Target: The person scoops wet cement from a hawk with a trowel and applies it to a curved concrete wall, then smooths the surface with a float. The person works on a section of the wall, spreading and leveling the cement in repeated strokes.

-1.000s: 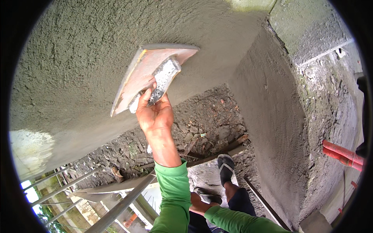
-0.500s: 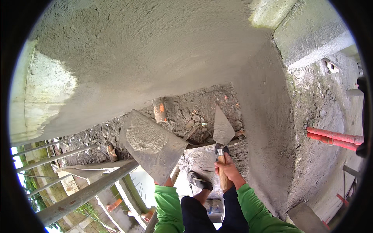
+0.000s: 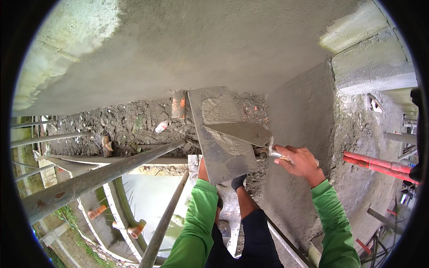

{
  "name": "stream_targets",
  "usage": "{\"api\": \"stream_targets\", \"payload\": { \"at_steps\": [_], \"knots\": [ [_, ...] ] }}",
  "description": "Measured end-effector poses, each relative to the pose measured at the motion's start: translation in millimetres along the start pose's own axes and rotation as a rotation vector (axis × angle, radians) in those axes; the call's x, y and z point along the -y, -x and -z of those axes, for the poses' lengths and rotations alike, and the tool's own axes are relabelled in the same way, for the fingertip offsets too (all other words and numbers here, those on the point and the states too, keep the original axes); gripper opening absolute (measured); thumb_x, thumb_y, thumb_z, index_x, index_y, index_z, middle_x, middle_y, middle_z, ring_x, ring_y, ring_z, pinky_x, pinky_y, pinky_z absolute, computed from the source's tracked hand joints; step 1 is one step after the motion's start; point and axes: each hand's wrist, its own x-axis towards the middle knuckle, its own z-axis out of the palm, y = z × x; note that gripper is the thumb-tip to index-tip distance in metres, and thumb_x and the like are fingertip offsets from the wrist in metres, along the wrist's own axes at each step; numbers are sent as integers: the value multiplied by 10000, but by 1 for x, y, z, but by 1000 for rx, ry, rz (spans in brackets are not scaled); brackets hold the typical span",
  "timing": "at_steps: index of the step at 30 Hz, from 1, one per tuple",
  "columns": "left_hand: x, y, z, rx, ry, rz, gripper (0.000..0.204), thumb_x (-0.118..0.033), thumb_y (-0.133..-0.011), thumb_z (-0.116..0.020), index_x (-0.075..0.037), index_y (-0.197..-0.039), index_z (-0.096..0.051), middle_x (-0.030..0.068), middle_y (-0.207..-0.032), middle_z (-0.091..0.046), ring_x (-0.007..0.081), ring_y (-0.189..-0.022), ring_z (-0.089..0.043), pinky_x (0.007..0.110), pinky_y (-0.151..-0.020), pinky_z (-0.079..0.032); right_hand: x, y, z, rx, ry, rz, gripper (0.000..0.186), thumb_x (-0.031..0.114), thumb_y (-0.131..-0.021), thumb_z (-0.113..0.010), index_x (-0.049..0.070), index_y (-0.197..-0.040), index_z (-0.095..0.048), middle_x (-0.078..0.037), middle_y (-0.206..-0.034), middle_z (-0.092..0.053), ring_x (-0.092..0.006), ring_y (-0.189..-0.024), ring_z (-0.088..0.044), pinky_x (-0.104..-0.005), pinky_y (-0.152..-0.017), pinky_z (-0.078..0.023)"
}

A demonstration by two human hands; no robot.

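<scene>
Grey pointed metal trowel (image 3: pixel 243 131) swung leftward, blade now over grey mortar patch (image 3: pixel 219 109) on grey rectangular board (image 3: pixel 228 165); contact unclear. Right hand (image 3: pixel 300 163) clamped on trowel. Left hand (image 3: pixel 203 170) mostly hidden beneath board, grip can't tell. Mortar side up, presumably against spillage.

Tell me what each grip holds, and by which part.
Right grip: trowel, by its handle. Left grip: apparently the board, from beneath; the exact hold is hidden.
</scene>
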Motion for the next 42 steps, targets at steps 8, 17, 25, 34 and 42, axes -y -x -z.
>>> {"api": "stream_targets", "payload": {
  "at_steps": [8, 17, 25, 34, 42],
  "knots": [
    [30, -19, -51, 6, 65, 119, 364, -231, -1025, -472, -11, -1306, -544, 146, -1184, -655, 273, -1030, -666, 402, -863, -575, -48, -90, 34, -456, 4, -271, 507, 453, -954, -612, 76, -1290, -570, -184, -823, -684, -344, -770, -679, -431, -716, -516],
    [-13, -64, -75, -62, 93, 40, 372, -259, -1025, -480, -25, -1308, -546, 138, -1189, -656, 274, -1038, -664, 408, -865, -575, -39, 19, -4, -264, -278, -98, 434, 442, -904, -672, 98, -1167, -641, -133, -837, -693, -329, -709, -675, -395, -623, -510],
    [-2, -5, -87, -129, 59, 118, 381, -283, -1025, -488, -38, -1310, -548, 130, -1193, -657, 275, -1045, -661, 413, -867, -576, -39, -42, 77, 74, -252, -131, 441, 439, -898, -688, 98, -1176, -652, -124, -868, -710, -307, -725, -676, -380, -671, -521],
    [-1, -126, -175, -312, 245, 40, 354, -312, -1020, -518, -99, -1298, -570, 82, -1189, -663, 266, -1064, -649, 415, -870, -572, 26, 24, -80, -833, -1396, -354, 397, 396, -1003, -572, 44, -1168, -490, -45, -679, -530, -109, -523, -498, -267, -489, -445],
    [-8, -298, -227, -565, 233, -246, 321, -332, -985, -575, -285, -1288, -483, -23, -1268, -584, 178, -1077, -588, 328, -737, -489, 35, 62, -299, -598, -1630, -797, 333, 393, -973, -630, 102, -1093, -520, -37, -642, -511, -140, -472, -506, -304, -409, -440]
  ]
}}
